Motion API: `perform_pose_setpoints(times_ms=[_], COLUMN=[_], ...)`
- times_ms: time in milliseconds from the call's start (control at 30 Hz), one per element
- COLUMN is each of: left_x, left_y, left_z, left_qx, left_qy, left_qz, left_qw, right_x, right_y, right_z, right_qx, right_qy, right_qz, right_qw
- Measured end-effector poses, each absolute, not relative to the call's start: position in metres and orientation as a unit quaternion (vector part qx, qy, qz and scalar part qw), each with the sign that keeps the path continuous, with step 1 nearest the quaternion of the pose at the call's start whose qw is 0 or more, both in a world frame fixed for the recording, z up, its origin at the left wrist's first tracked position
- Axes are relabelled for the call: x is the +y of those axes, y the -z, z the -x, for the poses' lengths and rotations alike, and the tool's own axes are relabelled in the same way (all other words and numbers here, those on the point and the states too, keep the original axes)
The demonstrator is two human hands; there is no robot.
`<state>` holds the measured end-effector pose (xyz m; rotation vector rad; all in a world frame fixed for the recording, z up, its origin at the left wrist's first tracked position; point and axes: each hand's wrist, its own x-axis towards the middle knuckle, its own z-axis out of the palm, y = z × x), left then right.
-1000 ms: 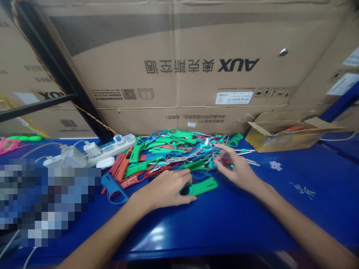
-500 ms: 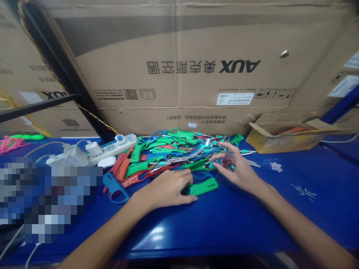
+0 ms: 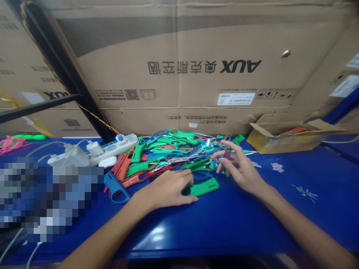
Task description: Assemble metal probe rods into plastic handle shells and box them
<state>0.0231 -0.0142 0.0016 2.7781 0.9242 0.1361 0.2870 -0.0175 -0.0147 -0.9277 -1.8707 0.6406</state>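
Note:
On the blue table, my left hand (image 3: 171, 188) is closed around the looped end of a green lighter casing (image 3: 206, 186), pressing it flat. My right hand (image 3: 238, 166) pinches a small screwdriver (image 3: 228, 154) with a see-through reddish handle, mostly covered by the fingers. Its thin shaft slants down to the casing's right end; whether the tip touches a screw is too small to tell. Right behind both hands spreads a heap of green, red and blue lighter casings (image 3: 164, 151), mixed with white wires and metal tubes. A blue casing (image 3: 116, 188) lies left of my left wrist.
A power strip (image 3: 123, 144) with plugged-in chargers (image 3: 68, 155) stands at the left, a white case (image 3: 108, 161) beside it. An open cardboard box (image 3: 288, 144) sits at the back right. Large cardboard (image 3: 196, 37) walls off the back. Pink cord (image 3: 11, 144) lies far left.
My right fingers have shifted and curled slightly round the screwdriver handle, which now stands a little more upright. My left hand and the green casing stay in place.

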Motion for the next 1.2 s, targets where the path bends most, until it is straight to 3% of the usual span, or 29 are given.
perform_pose_setpoints(times_ms=[300, 500, 700, 900, 1100, 1200], left_x=[-0.014, -0.014, -0.015, -0.015, -0.015, -0.015], left_y=[-0.001, -0.002, -0.006, -0.005, -0.004, -0.004], left_z=[-0.023, -0.023, -0.025, -0.026, -0.025, -0.025], left_qx=[0.313, 0.316, 0.318, 0.319, 0.317, 0.315], left_qy=[-0.048, -0.046, -0.034, -0.032, -0.04, -0.043], left_qz=[-0.943, -0.94, -0.939, -0.939, -0.94, -0.94], left_qw=[0.107, 0.118, 0.124, 0.122, 0.123, 0.126], right_x=[-0.022, -0.021, -0.024, -0.023, -0.022, -0.022], right_y=[0.004, 0.0, -0.001, -0.006, -0.002, -0.004], right_z=[-0.288, -0.291, -0.29, -0.291, -0.29, -0.291], right_qx=[-0.765, -0.798, -0.784, -0.804, -0.761, -0.776], right_qy=[-0.224, -0.129, -0.181, -0.109, -0.225, -0.159], right_qz=[0.363, 0.337, 0.367, 0.341, 0.373, 0.362], right_qw=[0.482, 0.482, 0.467, 0.475, 0.481, 0.492])
